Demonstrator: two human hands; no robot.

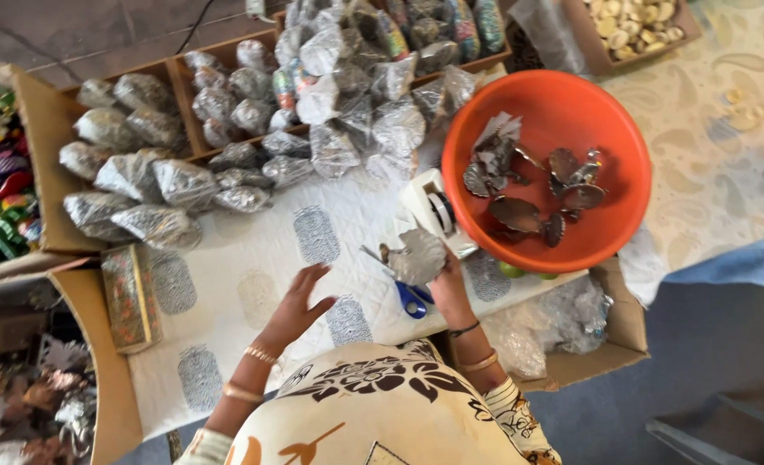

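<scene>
My right hand [447,284] holds up a silvery leaf-shaped metal piece [416,256] just left of the orange bowl [623,215]. My left hand [298,301] hovers open over the white printed cloth [253,293], fingers spread, holding nothing. Blue-handled scissors [409,298] lie on the cloth between my hands. A white tape dispenser [434,208] stands beside the bowl's left rim. Inside the bowl lie several more dark metal leaf pieces [537,194] and some crumpled wrapping.
Many clear bags of silvery items [227,129] fill cardboard trays at the back and spill onto the cloth. A decorated long box [130,297] lies at left. Cardboard boxes stand at left [37,155] and at lower right [606,336], the latter holding plastic bags.
</scene>
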